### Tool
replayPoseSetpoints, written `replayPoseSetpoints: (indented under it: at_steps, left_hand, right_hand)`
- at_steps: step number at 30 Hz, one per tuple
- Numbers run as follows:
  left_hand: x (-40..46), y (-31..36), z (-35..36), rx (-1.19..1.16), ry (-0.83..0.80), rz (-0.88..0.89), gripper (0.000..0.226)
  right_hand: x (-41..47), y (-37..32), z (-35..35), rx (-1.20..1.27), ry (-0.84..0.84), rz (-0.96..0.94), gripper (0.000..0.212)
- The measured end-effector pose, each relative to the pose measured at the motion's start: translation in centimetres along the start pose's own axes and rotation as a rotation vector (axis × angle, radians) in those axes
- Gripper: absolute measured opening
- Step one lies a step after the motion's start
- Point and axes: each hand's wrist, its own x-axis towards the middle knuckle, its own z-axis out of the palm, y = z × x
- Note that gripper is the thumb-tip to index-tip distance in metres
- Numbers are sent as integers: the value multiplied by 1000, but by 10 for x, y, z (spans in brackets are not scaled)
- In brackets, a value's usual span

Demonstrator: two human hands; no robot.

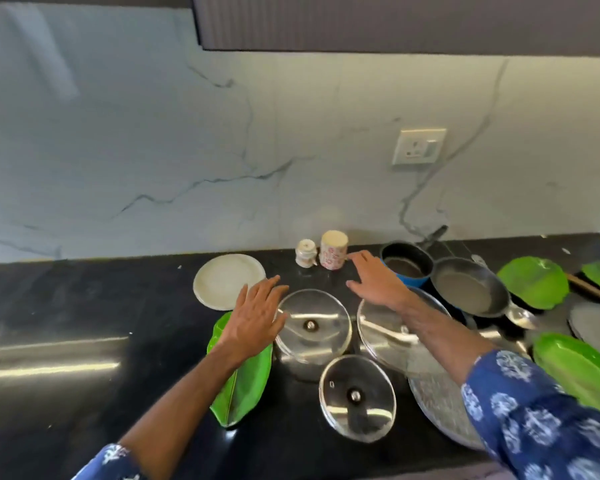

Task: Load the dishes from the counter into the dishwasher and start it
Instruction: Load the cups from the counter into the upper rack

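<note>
Dishes are spread over a black counter [84, 306]. My left hand [255, 315] hovers open above the left rim of a glass lid [314, 327] and a green leaf-shaped plate [241, 386]. My right hand [378, 277] is open, its fingers stretched toward an upturned patterned cup [333, 251] and a small white cup [306, 253] by the wall. A white plate [227, 281] lies at the left. Under my right forearm sit a steel-rimmed lid [381, 327] and a grey tray [437, 403]. Nearest me lies a smaller glass lid [357, 398].
A blue saucepan [407, 263] and a dark frying pan [470, 287] stand at the right, with more green plates [534, 282] [575, 367] and a grey disc [594, 322] beyond. A wall socket [419, 147] is on the marble backsplash. An upper cabinet [395, 19] hangs overhead.
</note>
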Motion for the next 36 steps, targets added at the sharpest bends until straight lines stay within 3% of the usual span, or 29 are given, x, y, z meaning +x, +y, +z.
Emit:
replayPoseSetpoints:
  at_steps: [5, 15, 20, 25, 28, 31, 36]
  left_hand:
    - [31, -2, -5, 19, 9, -91, 56]
    - [52, -10, 5, 4, 32, -272, 56]
    - [57, -10, 9, -46, 18, -325, 53]
    - [85, -16, 18, -94, -30, -242, 54]
    - [123, -27, 29, -112, -42, -149, 56]
    - [168, -33, 44, -154, -104, -94, 58]
    - [234, -46, 77, -221, -223, -19, 66]
  right_hand:
    - [90, 30, 7, -163, -72, -31, 65]
    - [191, 47, 43, -43, -280, -43, 87]
    - [205, 44, 46, 4, -249, -8, 74]
    - [172, 45, 23, 62, -161, -2, 70]
    - [132, 54, -3, 284, -66, 28, 73]
    - [80, 66, -26, 656, 43, 112, 73]
    - [-18, 52, -42, 1640, 3, 406, 82]
